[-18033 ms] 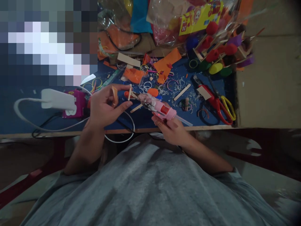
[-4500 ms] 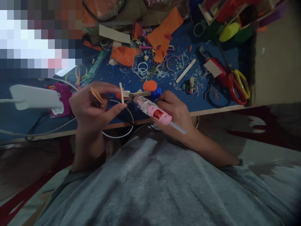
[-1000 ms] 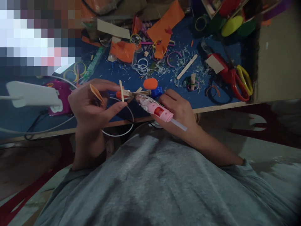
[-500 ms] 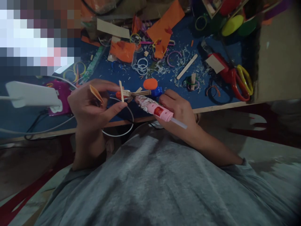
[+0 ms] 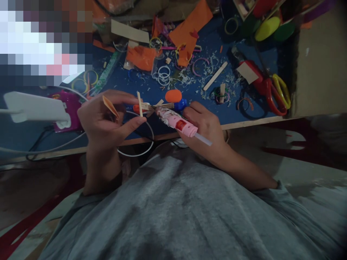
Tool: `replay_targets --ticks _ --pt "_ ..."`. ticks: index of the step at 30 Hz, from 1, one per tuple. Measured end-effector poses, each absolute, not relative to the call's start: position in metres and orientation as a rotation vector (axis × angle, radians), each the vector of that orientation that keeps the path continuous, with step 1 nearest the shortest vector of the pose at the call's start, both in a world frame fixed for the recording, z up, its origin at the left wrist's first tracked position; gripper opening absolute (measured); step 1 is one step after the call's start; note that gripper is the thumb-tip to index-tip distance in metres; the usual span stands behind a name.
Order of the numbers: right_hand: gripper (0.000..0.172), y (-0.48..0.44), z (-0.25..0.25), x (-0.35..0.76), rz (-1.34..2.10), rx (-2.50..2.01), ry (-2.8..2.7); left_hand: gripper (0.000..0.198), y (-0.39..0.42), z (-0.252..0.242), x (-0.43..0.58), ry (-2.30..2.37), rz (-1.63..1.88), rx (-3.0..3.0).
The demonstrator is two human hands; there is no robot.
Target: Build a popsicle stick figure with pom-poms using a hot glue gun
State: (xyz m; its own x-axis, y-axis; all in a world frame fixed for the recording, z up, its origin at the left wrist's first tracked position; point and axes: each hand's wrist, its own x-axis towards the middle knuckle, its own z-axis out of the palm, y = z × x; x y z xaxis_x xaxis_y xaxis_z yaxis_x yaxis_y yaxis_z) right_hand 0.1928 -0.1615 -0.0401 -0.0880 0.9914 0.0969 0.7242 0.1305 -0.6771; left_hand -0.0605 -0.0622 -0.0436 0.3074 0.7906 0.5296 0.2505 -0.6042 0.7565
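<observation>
Grey shirt [image 5: 176, 209] across the whole lower field, below the glue gun [image 5: 176, 122]. Blue table [image 5: 200, 104] above and behind the gun, littered with shavings.

Containers:
- Wooden rack [image 5: 245, 9], far up and right of the gun, cut by the top edge. Inside or on it: a yellow oval [image 5: 267, 29], a green disc [image 5: 284, 31], red rounded pieces. Compartments too dark to sort.
- Clear bag [image 5: 142, 57], up and left of the gun, with orange material inside.

Around, by size:
- White adapter [image 5: 35, 106], far left of the gun, plugged into a magenta socket block [image 5: 72, 108].
- Orange paper [image 5: 189, 25], straight up from the gun.
- Red and yellow scissors [image 5: 271, 94], well right of the gun, lying flat.
- White cable [image 5: 135, 151], looped just left of and below the gun, past the table edge.

Hands:
- Right hand [image 5: 208, 126] clenched round the gun's rear, clear glue rod sticking out behind, nozzle up-left and touching the stick frame [image 5: 141, 104].
- Left hand [image 5: 103, 121], left of the gun, pinching the stick frame between thumb and forefinger; orange scrap [image 5: 110, 106] tucked between the other fingers.

Small items directly behind the nozzle: orange oval [image 5: 173, 95] and blue piece [image 5: 179, 104], just beside the frame. Craft stick [image 5: 215, 76] and white rings [image 5: 162, 76] further up, well apart from the gun.
</observation>
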Motion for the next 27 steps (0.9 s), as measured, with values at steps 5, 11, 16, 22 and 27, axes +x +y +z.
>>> replay_targets --ticks 5,11,16,22,27 --pt "0.024 -0.1601 -0.0359 0.1927 0.632 -1.681 -1.888 0.042 -0.0622 -0.0444 -0.0593 0.890 1.309 2.019" --pt "0.021 -0.1598 -0.0357 0.1932 0.633 -1.686 -1.908 0.041 -0.0605 -0.0449 -0.0590 0.891 1.308 2.025" --pt "0.024 -0.1608 -0.0351 0.1944 0.639 -1.662 -1.919 0.041 -0.0616 -0.0433 -0.0554 0.914 1.322 2.015" --pt "0.026 -0.1622 -0.0337 0.1952 0.658 -1.649 -1.926 0.033 -0.0633 -0.0403 -0.0609 0.933 1.226 2.092" --pt "0.025 -0.1637 -0.0321 0.1955 0.699 -1.648 -1.938 0.032 -0.0643 -0.0401 -0.0609 0.946 1.223 2.100"
